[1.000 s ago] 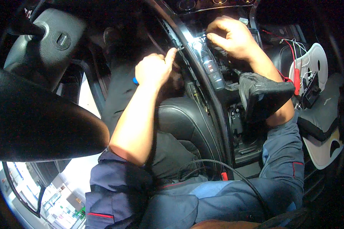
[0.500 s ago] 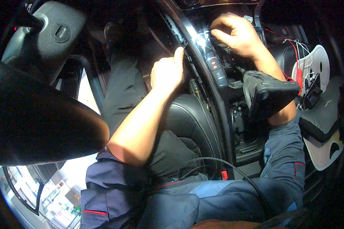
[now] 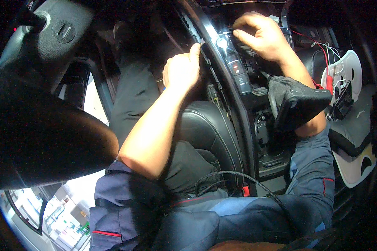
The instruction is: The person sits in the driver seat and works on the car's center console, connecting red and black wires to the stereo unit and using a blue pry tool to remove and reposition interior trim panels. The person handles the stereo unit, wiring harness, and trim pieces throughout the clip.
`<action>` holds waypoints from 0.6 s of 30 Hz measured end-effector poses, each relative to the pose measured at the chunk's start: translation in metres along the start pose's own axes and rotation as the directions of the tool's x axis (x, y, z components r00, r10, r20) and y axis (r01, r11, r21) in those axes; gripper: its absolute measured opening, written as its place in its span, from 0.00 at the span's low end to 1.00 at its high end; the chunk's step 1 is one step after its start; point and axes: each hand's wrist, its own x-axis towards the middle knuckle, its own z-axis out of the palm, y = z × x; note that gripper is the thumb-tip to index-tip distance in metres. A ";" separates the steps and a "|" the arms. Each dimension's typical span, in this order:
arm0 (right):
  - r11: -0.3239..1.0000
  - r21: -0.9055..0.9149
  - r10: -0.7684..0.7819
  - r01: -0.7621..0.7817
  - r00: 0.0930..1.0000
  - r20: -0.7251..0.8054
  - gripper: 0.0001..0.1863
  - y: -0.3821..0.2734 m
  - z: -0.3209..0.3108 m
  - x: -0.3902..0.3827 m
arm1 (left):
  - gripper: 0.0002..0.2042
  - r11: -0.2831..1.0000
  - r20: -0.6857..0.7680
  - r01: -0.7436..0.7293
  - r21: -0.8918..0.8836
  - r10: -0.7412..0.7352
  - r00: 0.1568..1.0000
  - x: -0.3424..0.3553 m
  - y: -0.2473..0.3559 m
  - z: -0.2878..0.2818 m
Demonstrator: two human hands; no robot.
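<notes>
My left hand (image 3: 181, 70) is closed, thumb pointing up, beside the near-left edge of the centre console (image 3: 222, 85). Its curled fingers face away, so whatever they may hold is hidden. Over the upper console my right hand (image 3: 264, 37) rests with bent fingers and the thumb apart, nothing visible between them. Just left of its thumb a round button (image 3: 222, 43) shines brightly, above a strip of switches (image 3: 239, 75). A gear lever with a loose dark boot (image 3: 299, 104) stands in front of my right forearm. The console beneath is opened, showing inner parts.
The steering wheel (image 3: 50, 104) fills the left side. A black leather seat (image 3: 209, 125) lies beside the console. To the right are a white panel (image 3: 351, 71), red and white wires (image 3: 322, 52) and a dark cushion-like piece (image 3: 354, 121). A black braided cable (image 3: 255, 180) crosses my lap.
My left hand has moved slightly up along the console edge, still closed. The right hand stays almost in place; the whole view has shifted a little.
</notes>
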 end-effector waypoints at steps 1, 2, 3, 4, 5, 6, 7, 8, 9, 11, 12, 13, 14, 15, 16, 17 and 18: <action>1.000 0.003 0.003 -0.003 1.000 0.006 0.16 0.000 0.000 0.000 | 0.37 0.999 -0.032 0.015 0.050 -0.013 0.999 -0.001 0.000 -0.001; 1.000 0.006 0.007 -0.007 1.000 0.012 0.16 0.000 0.000 0.000 | 0.37 0.995 -0.066 0.022 0.102 -0.016 0.998 -0.001 0.001 -0.002; 1.000 0.003 0.003 -0.003 1.000 0.010 0.16 0.000 0.000 0.000 | 0.37 0.984 -0.114 0.012 0.176 0.009 0.993 0.000 0.001 -0.004; 1.000 -0.001 0.000 0.000 1.000 0.008 0.16 0.001 0.000 0.000 | 0.37 0.981 -0.107 -0.010 0.192 0.031 0.994 0.002 0.000 -0.006; 1.000 -0.005 -0.002 0.002 1.000 0.009 0.16 0.001 0.000 0.000 | 0.37 0.978 -0.123 -0.048 0.203 0.074 0.990 0.003 -0.002 -0.007; 1.000 0.003 0.002 -0.002 1.000 0.008 0.16 0.001 0.000 0.000 | 0.37 0.987 -0.075 -0.039 0.155 0.051 0.996 0.004 -0.004 -0.008; 1.000 0.010 0.008 -0.008 1.000 0.007 0.16 0.001 0.000 0.000 | 0.37 0.994 -0.026 -0.028 0.107 0.031 0.999 0.007 -0.006 -0.008; 1.000 0.017 0.021 -0.021 1.000 0.016 0.16 0.001 0.000 0.000 | 0.36 0.998 0.010 -0.022 0.060 0.022 1.000 0.009 -0.008 -0.008; 1.000 0.007 0.014 -0.014 1.000 0.007 0.17 0.001 0.000 0.000 | 0.37 0.999 0.036 -0.033 0.041 0.032 0.999 0.011 -0.010 -0.007; 1.000 -0.013 0.011 -0.011 1.000 0.007 0.17 -0.001 -0.001 0.000 | 0.38 0.998 0.080 -0.063 0.008 0.062 0.995 0.015 -0.012 -0.008; 1.000 -0.009 0.013 -0.013 1.000 0.005 0.17 -0.001 -0.001 0.000 | 0.38 0.998 0.058 -0.064 -0.004 0.064 0.996 0.015 -0.011 -0.008; 1.000 -0.006 0.015 -0.015 1.000 0.003 0.17 -0.002 -0.001 0.000 | 0.37 0.998 0.060 -0.057 -0.010 0.057 0.997 0.014 -0.010 -0.008; 1.000 -0.002 0.019 -0.019 1.000 0.001 0.16 -0.002 -0.001 0.000 | 0.37 0.999 0.075 -0.033 -0.003 0.033 0.997 0.012 -0.009 -0.009; 1.000 -0.007 0.019 -0.019 1.000 0.000 0.16 -0.003 -0.001 0.000 | 0.37 0.999 0.030 -0.031 0.044 0.030 0.999 0.008 -0.006 -0.010; 1.000 -0.011 0.020 -0.020 1.000 -0.002 0.16 -0.003 -0.001 0.000 | 0.37 0.995 -0.005 -0.011 0.102 0.012 1.000 0.004 -0.003 -0.011; 1.000 -0.020 0.021 -0.021 1.000 0.001 0.16 -0.003 -0.002 0.000 | 0.37 0.988 -0.057 -0.005 0.155 0.014 0.998 0.000 0.000 -0.012; 1.000 -0.019 -0.021 0.020 1.000 -0.019 0.16 -0.003 -0.001 0.000 | 0.35 0.979 -0.121 -0.005 0.202 0.030 0.992 -0.003 0.002 -0.013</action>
